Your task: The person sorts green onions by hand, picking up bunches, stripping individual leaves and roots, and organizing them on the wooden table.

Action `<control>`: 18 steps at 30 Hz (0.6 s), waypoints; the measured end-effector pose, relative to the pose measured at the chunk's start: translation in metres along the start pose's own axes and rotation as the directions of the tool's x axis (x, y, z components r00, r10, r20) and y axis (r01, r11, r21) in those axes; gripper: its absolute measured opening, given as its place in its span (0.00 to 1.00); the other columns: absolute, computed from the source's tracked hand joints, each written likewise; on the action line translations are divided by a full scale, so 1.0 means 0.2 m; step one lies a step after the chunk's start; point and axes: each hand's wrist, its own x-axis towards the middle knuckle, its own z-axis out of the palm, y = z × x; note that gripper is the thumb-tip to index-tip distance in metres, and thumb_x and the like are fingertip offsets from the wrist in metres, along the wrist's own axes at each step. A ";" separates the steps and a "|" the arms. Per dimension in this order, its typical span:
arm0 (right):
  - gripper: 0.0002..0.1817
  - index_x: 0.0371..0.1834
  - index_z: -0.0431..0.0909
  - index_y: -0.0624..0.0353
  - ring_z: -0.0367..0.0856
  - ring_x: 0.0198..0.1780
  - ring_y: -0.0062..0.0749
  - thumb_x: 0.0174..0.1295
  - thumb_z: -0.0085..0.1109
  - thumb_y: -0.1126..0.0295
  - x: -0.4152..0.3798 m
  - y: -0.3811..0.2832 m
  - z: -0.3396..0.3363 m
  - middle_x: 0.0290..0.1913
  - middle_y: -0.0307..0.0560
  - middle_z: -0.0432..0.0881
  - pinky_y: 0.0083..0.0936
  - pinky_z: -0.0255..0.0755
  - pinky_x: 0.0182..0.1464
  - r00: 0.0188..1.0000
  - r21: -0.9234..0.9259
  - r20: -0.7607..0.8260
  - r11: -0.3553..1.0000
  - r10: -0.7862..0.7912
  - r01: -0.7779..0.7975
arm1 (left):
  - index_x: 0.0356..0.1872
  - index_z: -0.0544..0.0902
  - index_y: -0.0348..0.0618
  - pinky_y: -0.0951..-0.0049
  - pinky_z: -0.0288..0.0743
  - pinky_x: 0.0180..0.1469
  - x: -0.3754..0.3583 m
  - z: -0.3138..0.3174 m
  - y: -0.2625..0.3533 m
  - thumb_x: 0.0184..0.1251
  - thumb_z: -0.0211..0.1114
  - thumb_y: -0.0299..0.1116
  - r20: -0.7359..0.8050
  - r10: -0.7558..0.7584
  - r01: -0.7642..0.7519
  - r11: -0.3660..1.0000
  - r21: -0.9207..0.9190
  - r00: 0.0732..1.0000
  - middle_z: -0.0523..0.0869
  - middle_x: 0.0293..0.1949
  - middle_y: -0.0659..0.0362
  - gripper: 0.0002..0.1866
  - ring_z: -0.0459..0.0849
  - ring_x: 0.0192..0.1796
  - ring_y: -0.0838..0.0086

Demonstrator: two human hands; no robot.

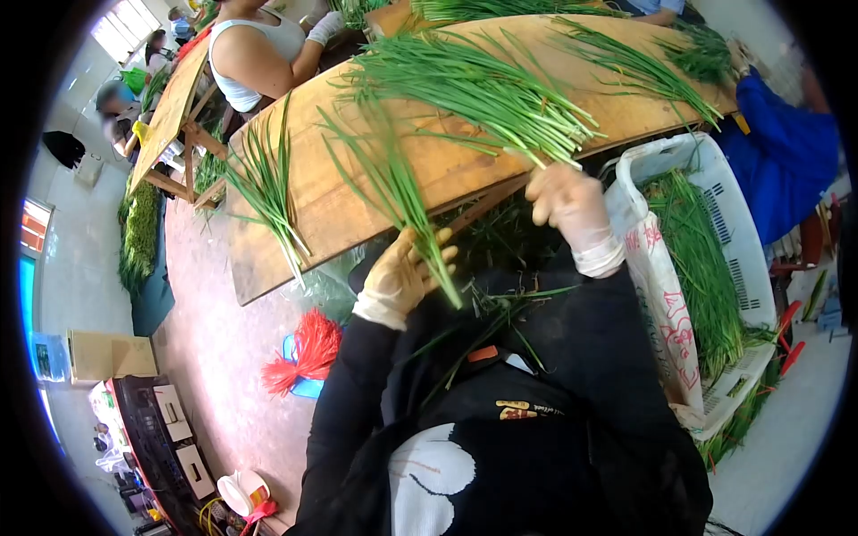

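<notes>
A small bunch of green chives (404,196) lies across the gloved palm of my left hand (399,272), its fingers curled around the stalks near their lower ends. The leaf tips reach over the table's near edge. My right hand (570,204), also gloved and smeared by motion, is at the pale stem ends of a large pile of chives (483,89). Its fingers are bent together; whether a stalk is pinched between them I cannot make out. Left of my left hand, a smaller bunch of chives (268,183) rests on the wooden table (308,192).
To the right stands a white plastic crate (755,277) full of chives, with a printed bag (663,304) over its side. Red plastic strips (306,353) lie low on the left. Other people sit around the table, one in a blue sleeve (778,152). Loose leaves lie on my lap.
</notes>
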 end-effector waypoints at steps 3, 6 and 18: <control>0.20 0.43 0.70 0.57 0.76 0.44 0.40 0.47 0.59 0.62 0.09 0.00 -0.06 0.40 0.51 0.78 0.34 0.69 0.43 0.828 -0.811 0.377 0.579 0.415 0.079 | 0.53 0.67 0.43 0.73 0.70 0.42 -0.05 -0.03 -0.03 0.59 0.57 0.46 -0.124 0.030 -0.008 0.985 0.172 0.992 0.77 0.46 0.59 0.25 0.76 0.36 0.76; 0.20 0.43 0.72 0.56 0.76 0.42 0.38 0.49 0.59 0.57 0.29 0.16 0.07 0.38 0.50 0.76 0.32 0.71 0.39 0.981 -0.597 0.152 0.781 -0.116 0.185 | 0.36 0.75 0.43 0.88 0.51 0.14 -0.07 0.01 0.01 0.57 0.61 0.42 -0.156 0.004 0.038 0.965 0.260 0.988 0.69 0.15 0.70 0.14 0.58 0.12 0.87; 0.12 0.32 0.76 0.56 0.73 0.40 0.44 0.56 0.50 0.59 0.45 0.24 0.09 0.34 0.48 0.76 0.34 0.68 0.40 0.952 -0.413 0.028 0.864 -0.305 0.289 | 0.55 0.61 0.41 0.86 0.68 0.28 0.00 -0.46 0.53 0.51 0.58 0.20 -0.205 0.838 -0.575 0.505 0.644 0.506 0.73 0.44 0.54 0.27 0.74 0.30 0.78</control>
